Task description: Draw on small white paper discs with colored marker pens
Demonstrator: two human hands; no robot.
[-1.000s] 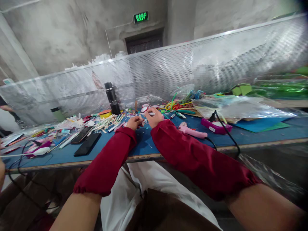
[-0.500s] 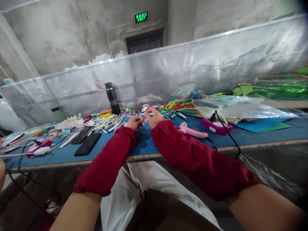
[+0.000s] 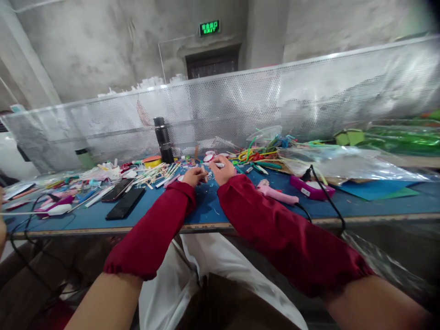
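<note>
My left hand (image 3: 194, 176) is closed over the blue tabletop, pinching a small pale piece (image 3: 203, 169) that looks like a short flat stick. Just to its right, my right hand (image 3: 224, 170) grips a white pen (image 3: 217, 164), perhaps a marker, its end pointing toward the pinched piece. Whether the pen touches the piece is too small to tell. Behind the hands lies a round white piece with a red edge (image 3: 208, 158). A pink glue gun (image 3: 277, 192) rests on the table to the right of my right hand.
A black bottle (image 3: 162, 140) stands behind a pile of pale sticks (image 3: 156, 174). Black phones (image 3: 125, 204) lie at left. A purple power box (image 3: 312, 188) with a black cable is at right, beside colourful pipe cleaners (image 3: 256, 153) and plastic bags (image 3: 347, 160). Another person's hand (image 3: 2, 224) shows at far left.
The whole view has shifted slightly, so the background sits a little lower and further right. Both hands keep their holds, and the pen and piece are close together as before.
</note>
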